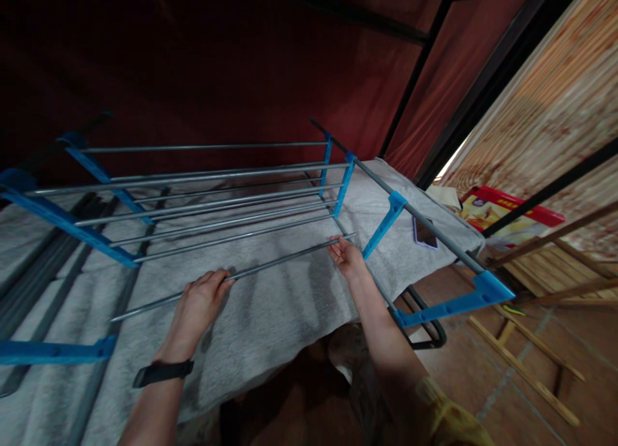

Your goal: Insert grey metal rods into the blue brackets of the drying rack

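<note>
A thin grey metal tube (280,260) lies level in front of me, held in both hands. My left hand (203,296), with a dark band on its wrist, is closed around the tube left of its middle. The fingers of my right hand (346,256) pinch it near its right end. Beyond it stands a partly assembled rack of grey rods (217,174) spanning between blue plastic brackets (342,187). The tube's right end is near another blue bracket (383,225); its left end lies apart from the lower left blue bracket (58,351).
Grey fleece cloth (270,330) covers the surface under the rack. Several loose dark tubes (43,266) lie at the left. A phone (425,232) rests on the cloth at right. A red and yellow box (512,214) and a wooden frame (526,362) are beyond the edge.
</note>
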Available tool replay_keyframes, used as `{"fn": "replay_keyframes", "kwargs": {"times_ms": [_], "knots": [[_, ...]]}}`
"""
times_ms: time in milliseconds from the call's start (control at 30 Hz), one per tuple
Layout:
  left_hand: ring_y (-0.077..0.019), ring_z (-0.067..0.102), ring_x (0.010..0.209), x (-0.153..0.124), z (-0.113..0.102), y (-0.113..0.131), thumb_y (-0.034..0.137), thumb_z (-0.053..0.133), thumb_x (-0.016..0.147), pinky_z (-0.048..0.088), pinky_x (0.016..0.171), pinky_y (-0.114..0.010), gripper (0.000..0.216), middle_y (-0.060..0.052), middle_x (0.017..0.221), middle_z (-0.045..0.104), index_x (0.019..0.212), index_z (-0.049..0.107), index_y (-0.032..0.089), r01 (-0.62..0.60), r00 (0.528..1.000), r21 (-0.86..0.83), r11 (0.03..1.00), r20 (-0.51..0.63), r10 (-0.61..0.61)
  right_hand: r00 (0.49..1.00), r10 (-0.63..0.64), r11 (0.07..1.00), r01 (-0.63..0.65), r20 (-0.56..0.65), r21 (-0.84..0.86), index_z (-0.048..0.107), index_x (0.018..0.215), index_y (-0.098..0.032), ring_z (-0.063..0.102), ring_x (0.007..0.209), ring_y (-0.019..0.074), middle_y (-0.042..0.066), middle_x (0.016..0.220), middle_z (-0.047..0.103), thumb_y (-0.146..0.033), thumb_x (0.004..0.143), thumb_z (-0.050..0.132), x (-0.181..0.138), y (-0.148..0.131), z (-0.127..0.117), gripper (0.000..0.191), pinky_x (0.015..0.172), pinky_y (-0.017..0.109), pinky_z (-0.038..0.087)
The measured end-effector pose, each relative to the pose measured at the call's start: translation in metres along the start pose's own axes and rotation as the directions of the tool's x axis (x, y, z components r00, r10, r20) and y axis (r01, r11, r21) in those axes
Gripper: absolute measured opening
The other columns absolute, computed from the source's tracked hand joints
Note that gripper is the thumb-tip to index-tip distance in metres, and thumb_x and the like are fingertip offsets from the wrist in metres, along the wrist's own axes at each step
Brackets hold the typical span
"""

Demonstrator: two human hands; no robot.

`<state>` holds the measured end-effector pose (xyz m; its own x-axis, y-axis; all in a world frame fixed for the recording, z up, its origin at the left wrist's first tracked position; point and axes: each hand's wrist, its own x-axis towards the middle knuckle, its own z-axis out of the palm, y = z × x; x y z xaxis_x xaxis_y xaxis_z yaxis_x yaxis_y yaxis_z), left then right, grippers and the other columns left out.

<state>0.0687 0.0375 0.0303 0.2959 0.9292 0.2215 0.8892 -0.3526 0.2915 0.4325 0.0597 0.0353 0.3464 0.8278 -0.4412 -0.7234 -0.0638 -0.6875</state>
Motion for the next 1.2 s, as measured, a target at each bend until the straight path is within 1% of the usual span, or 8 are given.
{"fn": "replay_keyframes", "kwargs": {"times_ms": [200,367,533,667,833,967,1067,1200], "knots": [[-0.0252,0.066,0.093,0.001,0.002,0.006,0.048,0.031,0.097,0.049,0.087,-0.036,0.043,-0.01,0.102,0.069,0.103,0.062,0.018,-0.027,1.0,0.013,1.0,-0.012,0.027,1.0,0.005,1.0,-0.005,0.029,0.003,0.062,0.078,-0.02,0.069,0.064,0.0103,0.0,0.073,0.073,-0.013,0.093,0.053,0.0,0.003,0.0,0.019,0.067,0.022,0.059],[-0.0258,0.066,0.093,0.002,0.003,0.013,0.046,0.029,0.098,0.048,0.087,-0.037,0.044,-0.011,0.1,0.07,0.103,0.062,0.017,-0.036,0.999,0.021,0.999,0.008,0.036,0.999,0.004,1.0,-0.004,0.054,-0.002,0.063,0.078,-0.021,0.069,0.068,0.0106,-0.001,0.075,0.074,-0.015,0.093,0.055,0.0,0.006,0.0,0.018,0.069,0.023,0.059],[-0.0265,0.066,0.095,0.002,0.003,0.021,0.045,0.029,0.098,0.048,0.088,-0.039,0.044,-0.011,0.103,0.071,0.105,0.062,0.017,-0.03,0.999,0.02,0.999,0.022,0.029,0.997,0.013,0.999,-0.01,0.08,-0.04,0.064,0.079,-0.021,0.07,0.071,0.012,0.0,0.076,0.075,-0.015,0.092,0.056,0.0,0.01,0.001,0.016,0.075,0.025,0.059],[-0.0277,0.067,0.095,0.002,0.003,0.027,0.044,0.031,0.097,0.049,0.088,-0.04,0.044,-0.012,0.102,0.071,0.106,0.063,0.016,-0.028,0.999,0.007,1.0,0.021,0.028,0.995,0.026,0.998,-0.02,0.095,-0.06,0.064,0.079,-0.021,0.07,0.072,0.0119,-0.001,0.076,0.074,-0.014,0.092,0.054,-0.003,0.014,0.004,0.018,0.075,0.026,0.059],[-0.0276,0.066,0.096,0.003,0.004,0.026,0.044,0.04,0.094,0.049,0.088,-0.039,0.038,-0.012,0.104,0.07,0.107,0.063,0.017,-0.047,0.999,-0.031,0.998,0.018,0.048,0.996,0.021,0.997,-0.015,0.086,-0.07,0.063,0.079,-0.021,0.07,0.073,0.0118,-0.001,0.076,0.074,-0.013,0.091,0.054,-0.005,0.014,0.006,0.017,0.076,0.026,0.059],[-0.028,0.065,0.096,0.002,0.005,0.023,0.039,0.037,0.094,0.05,0.087,-0.039,0.038,-0.013,0.105,0.069,0.109,0.063,0.016,-0.022,0.999,-0.018,1.0,0.029,0.023,0.995,-0.009,0.998,0.015,0.097,-0.061,0.063,0.079,-0.022,0.07,0.074,0.0115,-0.001,0.079,0.074,-0.016,0.09,0.059,-0.008,0.009,0.007,0.012,0.078,0.025,0.059],[-0.0277,0.065,0.096,0.001,0.003,0.025,0.041,0.035,0.095,0.05,0.086,-0.038,0.041,-0.013,0.106,0.069,0.111,0.063,0.016,-0.012,0.999,-0.005,1.0,0.046,0.012,0.991,-0.039,0.998,0.045,0.126,-0.046,0.062,0.079,-0.022,0.07,0.075,0.0114,-0.001,0.08,0.074,-0.016,0.089,0.061,-0.012,0.005,0.011,0.011,0.076,0.025,0.059],[-0.0269,0.066,0.096,0.0,-0.001,0.028,0.042,0.033,0.096,0.05,0.086,-0.037,0.043,-0.011,0.108,0.069,0.113,0.063,0.017,0.004,0.999,0.007,1.0,0.045,-0.004,0.986,-0.038,0.997,0.048,0.165,-0.061,0.06,0.078,-0.021,0.07,0.076,0.0121,0.0,0.082,0.074,-0.013,0.086,0.062,-0.017,0.004,0.016,0.012,0.077,0.026,0.059]]}}
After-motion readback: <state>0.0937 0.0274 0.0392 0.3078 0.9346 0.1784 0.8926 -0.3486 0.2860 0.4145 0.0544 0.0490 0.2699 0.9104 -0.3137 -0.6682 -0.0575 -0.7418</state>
